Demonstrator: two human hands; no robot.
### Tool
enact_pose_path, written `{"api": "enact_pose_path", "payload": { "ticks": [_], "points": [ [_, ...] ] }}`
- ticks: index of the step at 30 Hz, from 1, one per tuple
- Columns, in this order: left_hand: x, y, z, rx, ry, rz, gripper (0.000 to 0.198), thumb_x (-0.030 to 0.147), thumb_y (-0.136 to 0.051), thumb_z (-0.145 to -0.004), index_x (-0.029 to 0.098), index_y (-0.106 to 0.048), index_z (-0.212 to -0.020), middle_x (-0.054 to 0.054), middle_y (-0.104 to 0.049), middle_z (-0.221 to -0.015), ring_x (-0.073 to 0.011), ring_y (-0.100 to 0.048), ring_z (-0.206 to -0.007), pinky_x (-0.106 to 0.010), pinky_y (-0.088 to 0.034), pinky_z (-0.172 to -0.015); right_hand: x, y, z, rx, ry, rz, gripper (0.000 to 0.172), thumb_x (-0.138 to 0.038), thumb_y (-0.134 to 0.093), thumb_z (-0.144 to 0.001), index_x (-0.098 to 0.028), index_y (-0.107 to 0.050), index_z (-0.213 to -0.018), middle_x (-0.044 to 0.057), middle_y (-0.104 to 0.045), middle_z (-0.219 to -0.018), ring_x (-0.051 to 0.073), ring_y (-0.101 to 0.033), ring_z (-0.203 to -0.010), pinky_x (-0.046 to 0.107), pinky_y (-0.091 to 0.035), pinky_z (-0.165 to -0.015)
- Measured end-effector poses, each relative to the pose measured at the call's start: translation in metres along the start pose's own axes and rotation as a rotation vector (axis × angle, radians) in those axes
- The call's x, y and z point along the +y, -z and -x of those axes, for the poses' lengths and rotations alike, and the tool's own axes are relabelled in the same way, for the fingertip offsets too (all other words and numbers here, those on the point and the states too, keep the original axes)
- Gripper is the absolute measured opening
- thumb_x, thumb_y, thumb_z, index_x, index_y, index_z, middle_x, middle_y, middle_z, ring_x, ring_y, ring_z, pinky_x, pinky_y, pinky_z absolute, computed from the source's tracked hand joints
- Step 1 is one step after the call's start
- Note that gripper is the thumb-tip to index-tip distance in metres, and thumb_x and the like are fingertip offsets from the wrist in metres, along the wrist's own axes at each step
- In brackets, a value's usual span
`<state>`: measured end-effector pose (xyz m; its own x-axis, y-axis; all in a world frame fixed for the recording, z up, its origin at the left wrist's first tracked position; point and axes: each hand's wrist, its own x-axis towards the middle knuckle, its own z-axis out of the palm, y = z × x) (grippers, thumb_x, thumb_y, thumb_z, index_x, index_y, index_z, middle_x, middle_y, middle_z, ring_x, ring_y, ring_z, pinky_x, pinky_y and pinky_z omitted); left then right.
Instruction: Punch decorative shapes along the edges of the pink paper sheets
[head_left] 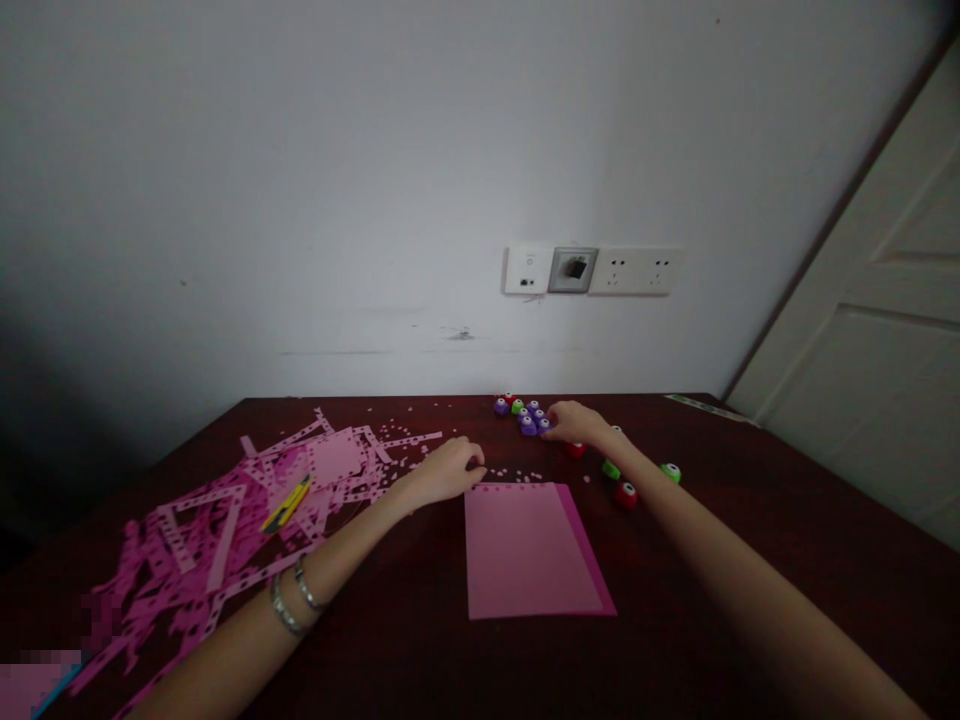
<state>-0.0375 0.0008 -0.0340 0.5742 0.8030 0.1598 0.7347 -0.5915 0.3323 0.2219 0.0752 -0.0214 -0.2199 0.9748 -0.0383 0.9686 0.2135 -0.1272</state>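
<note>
Two pink paper sheets (529,560) lie stacked in front of me, the lighter one on top with punched cutouts along its far edge. My left hand (448,468) rests by their far left corner, fingers loosely curled with a gap at the thumb and no object visible in them. Farther right, my right hand (576,422) has its fingertips on a purple craft punch (543,427) at the edge of a purple cluster. Its grip is partly hidden. A red craft punch (576,451) sits just below that hand.
Pink punched paper strips (225,530) are heaped at the left, with a yellow utility knife (286,503) on top. Tiny paper cutouts (517,474) are scattered about. Another red punch (625,494) and a green punch (670,473) stand around my right forearm. A wall (375,250) bounds the table's back.
</note>
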Motion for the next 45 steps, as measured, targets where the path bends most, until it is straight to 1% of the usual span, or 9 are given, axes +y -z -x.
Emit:
{"api": "enact_pose_path", "payload": {
  "ticks": [8, 16, 19, 23, 27, 30, 34, 38, 45],
  "points": [
    [-0.01, -0.001, -0.002, 0.006, -0.029, 0.022, 0.023, 0.028, -0.045, -0.079, 0.015, -0.062, -0.087, -0.005, -0.062, -0.088, -0.0155, -0.054, -0.083, -0.026, -0.04, -0.076, 0.011, -0.01, -0.015, -0.04, 0.06, -0.073, 0.018, -0.031, -0.063, -0.064, -0.014, -0.064, -0.071, 0.006, -0.064, -0.071, 0.016, -0.058, -0.064, 0.021, -0.036, -0.052],
    [-0.015, -0.003, -0.004, 0.005, -0.056, 0.126, 0.019, 0.025, -0.048, -0.077, 0.015, -0.064, -0.081, -0.004, -0.063, -0.081, -0.0132, -0.055, -0.073, -0.024, -0.04, -0.069, 0.025, -0.018, -0.021, -0.06, 0.126, -0.158, 0.013, -0.024, -0.063, -0.063, -0.013, -0.063, -0.07, 0.003, -0.062, -0.066, 0.014, -0.056, -0.059, 0.021, -0.036, -0.05],
    [-0.016, -0.004, -0.006, -0.011, -0.048, 0.195, 0.018, 0.022, -0.048, -0.076, 0.015, -0.064, -0.079, -0.004, -0.064, -0.08, -0.0124, -0.056, -0.072, -0.023, -0.041, -0.068, 0.032, -0.011, -0.022, -0.067, 0.217, -0.212, 0.018, -0.024, -0.064, -0.063, -0.014, -0.065, -0.077, 0.002, -0.064, -0.072, 0.015, -0.056, -0.065, 0.022, -0.04, -0.057],
    [-0.016, -0.006, -0.013, -0.005, -0.008, 0.316, 0.018, 0.023, -0.051, -0.075, 0.013, -0.065, -0.08, -0.004, -0.065, -0.078, -0.0124, -0.057, -0.069, -0.024, -0.043, -0.066, 0.034, 0.013, -0.018, -0.052, 0.355, -0.252, 0.028, -0.024, -0.067, -0.062, -0.015, -0.066, -0.089, 0.005, -0.065, -0.084, 0.018, -0.057, -0.074, 0.025, -0.042, -0.065],
    [-0.015, -0.006, -0.032, 0.065, 0.021, 0.437, 0.024, 0.031, -0.058, -0.073, 0.012, -0.067, -0.085, -0.006, -0.067, -0.08, -0.0136, -0.058, -0.072, -0.026, -0.044, -0.068, 0.023, 0.041, -0.005, -0.098, 0.411, -0.316, 0.029, -0.021, -0.067, -0.063, -0.017, -0.066, -0.092, 0.004, -0.066, -0.082, 0.016, -0.057, -0.071, 0.025, -0.043, -0.063],
    [-0.012, -0.005, -0.051, 0.088, 0.01, 0.54, 0.031, 0.033, -0.064, -0.069, 0.01, -0.067, -0.09, -0.009, -0.068, -0.081, -0.0146, -0.059, -0.073, -0.028, -0.045, -0.07, 0.012, 0.052, 0.008, -0.16, 0.458, -0.396, 0.031, -0.021, -0.067, -0.065, -0.017, -0.066, -0.095, 0.003, -0.068, -0.078, 0.016, -0.059, -0.07, 0.025, -0.043, -0.063],
    [-0.004, -0.007, -0.073, 0.015, 0.0, 0.785, 0.036, 0.033, -0.067, -0.067, 0.011, -0.066, -0.095, -0.01, -0.068, -0.086, -0.0145, -0.06, -0.073, -0.029, -0.046, -0.068, 0.001, 0.054, 0.019, -0.192, 0.521, -0.425, 0.03, -0.024, -0.068, -0.066, -0.018, -0.067, -0.096, 0.001, -0.069, -0.079, 0.015, -0.06, -0.071, 0.025, -0.044, -0.066],
    [0.006, -0.013, -0.082, -0.081, -0.018, 1.045, 0.043, 0.031, -0.069, -0.067, 0.011, -0.062, -0.104, -0.012, -0.067, -0.087, -0.015, -0.061, -0.072, -0.031, -0.047, -0.065, -0.004, 0.051, 0.024, -0.212, 0.6, -0.452, 0.03, -0.028, -0.066, -0.069, -0.018, -0.068, -0.098, 0.001, -0.069, -0.084, 0.015, -0.06, -0.074, 0.025, -0.044, -0.068],
    [0.008, -0.019, -0.082, -0.139, 0.007, 1.176, 0.037, 0.03, -0.072, -0.066, 0.011, -0.065, -0.097, -0.011, -0.067, -0.084, -0.0138, -0.06, -0.071, -0.031, -0.048, -0.066, -0.008, 0.045, 0.029, -0.227, 0.602, -0.534, 0.035, -0.031, -0.067, -0.07, -0.02, -0.067, -0.103, 0.0, -0.069, -0.088, 0.014, -0.059, -0.074, 0.025, -0.044, -0.07]
  ]
}}
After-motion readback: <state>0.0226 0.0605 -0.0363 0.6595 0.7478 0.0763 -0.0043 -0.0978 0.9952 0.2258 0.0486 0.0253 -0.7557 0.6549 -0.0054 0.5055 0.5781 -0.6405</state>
